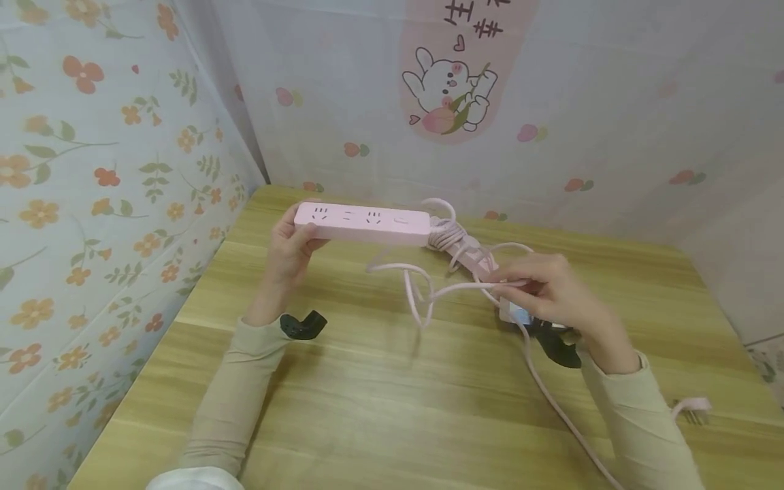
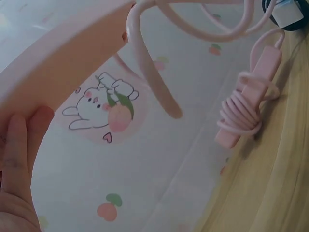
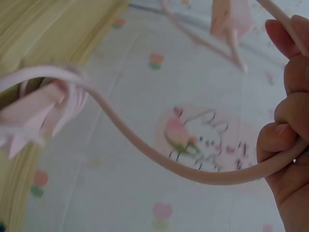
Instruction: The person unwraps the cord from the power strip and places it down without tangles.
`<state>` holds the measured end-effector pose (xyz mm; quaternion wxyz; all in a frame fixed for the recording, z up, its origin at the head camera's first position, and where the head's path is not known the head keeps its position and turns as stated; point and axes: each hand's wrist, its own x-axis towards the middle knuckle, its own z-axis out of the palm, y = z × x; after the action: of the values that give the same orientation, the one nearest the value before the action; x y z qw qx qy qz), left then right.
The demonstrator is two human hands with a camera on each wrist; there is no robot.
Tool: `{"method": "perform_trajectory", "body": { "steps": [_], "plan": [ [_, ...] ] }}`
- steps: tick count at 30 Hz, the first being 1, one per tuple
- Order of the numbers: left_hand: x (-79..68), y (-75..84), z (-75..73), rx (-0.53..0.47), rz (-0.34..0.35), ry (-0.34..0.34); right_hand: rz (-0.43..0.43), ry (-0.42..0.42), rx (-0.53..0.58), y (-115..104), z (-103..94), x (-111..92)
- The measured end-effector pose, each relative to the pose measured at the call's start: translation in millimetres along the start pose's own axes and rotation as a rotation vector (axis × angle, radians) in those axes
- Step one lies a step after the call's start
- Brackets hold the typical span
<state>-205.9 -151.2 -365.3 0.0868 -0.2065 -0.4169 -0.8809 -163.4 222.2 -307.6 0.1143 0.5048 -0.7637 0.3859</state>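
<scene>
My left hand (image 1: 286, 250) grips the left end of a pink power strip (image 1: 361, 223), thumb on its near side, and holds it up over the table. Its sockets show in the head view; fingers (image 2: 17, 150) lie along its underside in the left wrist view. From the strip's right end a pink cord (image 1: 462, 286) hangs in loose loops. My right hand (image 1: 554, 289) pinches this cord between thumb and fingertips, and a lower stretch passes through its curled fingers in the right wrist view. Behind lies a second pink power strip (image 2: 265, 70) with its own cord wound round it.
A pink plug (image 1: 695, 405) with metal prongs lies at the table's right, beside my sleeve. A small white block (image 1: 516, 312) sits under my right hand. Printed curtains (image 1: 343, 88) enclose the wooden table (image 1: 343, 408) at the back and left.
</scene>
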Motion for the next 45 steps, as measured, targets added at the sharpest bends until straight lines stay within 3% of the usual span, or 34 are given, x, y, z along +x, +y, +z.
{"method": "perform_trajectory", "body": {
  "steps": [8, 13, 16, 23, 26, 31, 34, 40, 45],
  "plan": [
    [0.7, 12.6, -14.4, -0.061, 0.01, 0.017, 0.085, 0.114, -0.053, 11.2, -32.2, -37.3],
    [-0.4, 15.6, -20.5, -0.04, 0.004, 0.006, 0.205, 0.145, -0.21, 14.7, -44.6, -57.6],
    [-1.6, 17.4, -24.5, -0.04, 0.0, -0.008, 0.284, 0.191, -0.245, 18.8, -50.6, -72.0],
    [-6.2, 19.9, -36.1, -0.029, -0.012, -0.034, 0.433, 0.316, -0.213, 31.3, -64.7, -105.3],
    [-8.6, 20.6, -41.7, -0.026, -0.013, -0.064, 0.546, 0.353, -0.202, 33.2, -68.9, -116.2],
    [-14.5, 22.2, -52.6, -0.034, -0.036, -0.091, 0.689, 0.368, -0.199, 33.0, -72.6, -126.0],
    [-18.9, 23.5, -61.1, -0.018, -0.053, -0.081, 0.719, 0.362, -0.205, 33.8, -72.9, -128.7],
    [-29.5, 25.6, -79.8, 0.029, -0.083, -0.077, 0.766, 0.273, -0.214, 34.4, -68.2, -132.0],
    [-38.1, 27.5, -92.0, 0.042, -0.111, -0.101, 0.633, 0.223, -0.306, 25.8, -59.5, -124.2]
  ]
}}
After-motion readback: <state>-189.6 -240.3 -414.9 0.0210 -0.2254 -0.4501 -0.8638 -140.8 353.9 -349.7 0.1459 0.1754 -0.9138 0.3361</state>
